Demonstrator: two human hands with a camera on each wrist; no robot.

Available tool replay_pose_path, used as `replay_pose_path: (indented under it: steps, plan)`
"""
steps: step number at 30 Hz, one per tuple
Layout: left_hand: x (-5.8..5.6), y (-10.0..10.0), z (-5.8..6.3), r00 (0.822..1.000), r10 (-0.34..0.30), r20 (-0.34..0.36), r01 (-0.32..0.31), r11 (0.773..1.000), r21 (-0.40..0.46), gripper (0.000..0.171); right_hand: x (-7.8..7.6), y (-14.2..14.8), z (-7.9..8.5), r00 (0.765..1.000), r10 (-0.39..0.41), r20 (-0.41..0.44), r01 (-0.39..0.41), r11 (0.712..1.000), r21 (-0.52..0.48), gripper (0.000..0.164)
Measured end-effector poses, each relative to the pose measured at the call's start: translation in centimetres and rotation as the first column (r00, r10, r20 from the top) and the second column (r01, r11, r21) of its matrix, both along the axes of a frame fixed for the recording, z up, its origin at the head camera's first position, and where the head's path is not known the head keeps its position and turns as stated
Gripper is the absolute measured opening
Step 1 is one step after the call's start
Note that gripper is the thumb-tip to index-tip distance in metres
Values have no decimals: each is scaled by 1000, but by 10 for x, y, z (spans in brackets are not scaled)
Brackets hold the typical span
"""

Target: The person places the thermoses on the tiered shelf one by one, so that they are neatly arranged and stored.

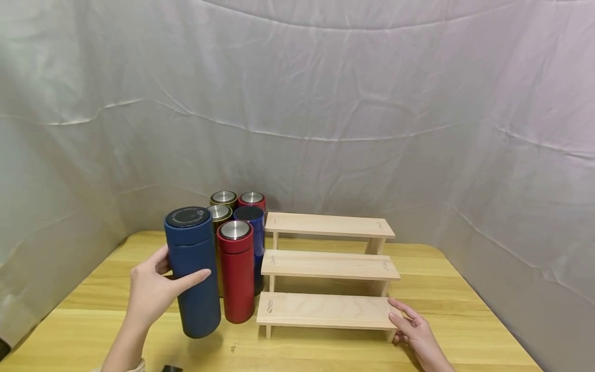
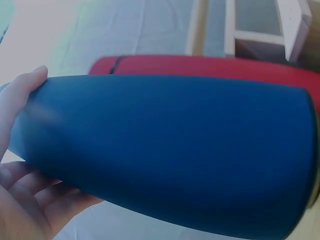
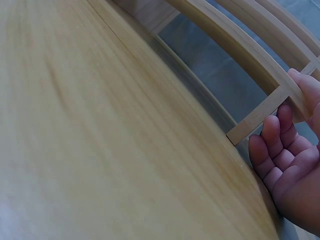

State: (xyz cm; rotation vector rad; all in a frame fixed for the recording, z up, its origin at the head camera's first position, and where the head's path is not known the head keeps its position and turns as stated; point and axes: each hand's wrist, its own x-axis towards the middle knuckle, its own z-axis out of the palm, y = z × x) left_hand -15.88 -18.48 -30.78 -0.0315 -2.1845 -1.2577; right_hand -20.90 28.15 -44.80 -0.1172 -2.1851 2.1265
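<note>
My left hand (image 1: 155,287) grips a matte dark blue thermos bottle (image 1: 195,279) with a black lid, thumb on its near side. The bottle is upright, slightly tilted, and its base looks a little above the table, with a shadow below. In the left wrist view the blue thermos (image 2: 170,150) hides part of a red thermos (image 2: 200,65). My right hand (image 1: 416,330) pinches the right end of the lowest step of a three-tier wooden display stand (image 1: 325,310). In the right wrist view its fingers (image 3: 270,132) curl beside the stand's leg (image 3: 257,117).
A red thermos (image 1: 237,284) with a steel-topped lid stands between the held bottle and the stand. Behind it are a glossy blue thermos (image 1: 257,243) and several others, partly hidden. A small black object (image 1: 172,368) lies at the front edge of view. Grey cloth (image 1: 297,113) hangs behind the wooden table (image 1: 446,289).
</note>
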Motion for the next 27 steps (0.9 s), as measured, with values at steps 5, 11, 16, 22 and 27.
replay_pose_path:
  steps: [5,11,16,22,27]
  plan:
    - [7,10,10,1000,-23,6,23,1000,-10,57,0,0,0,1000,-2,-9,2,1000,3,28]
    - [13,23,22,998,-60,-1,60,998,7,56,1,0,1,1000,6,-12,-6,1000,1,28]
    - [13,31,28,994,-109,-7,110,994,25,58,0,1,1,1000,7,-8,-6,1000,7,26]
    - [8,39,30,984,-177,-35,179,983,49,59,0,1,0,1000,6,-14,-6,1000,2,25]
    - [3,47,31,973,-227,-53,230,971,65,59,0,1,-2,1000,10,-19,-10,1000,-6,24]
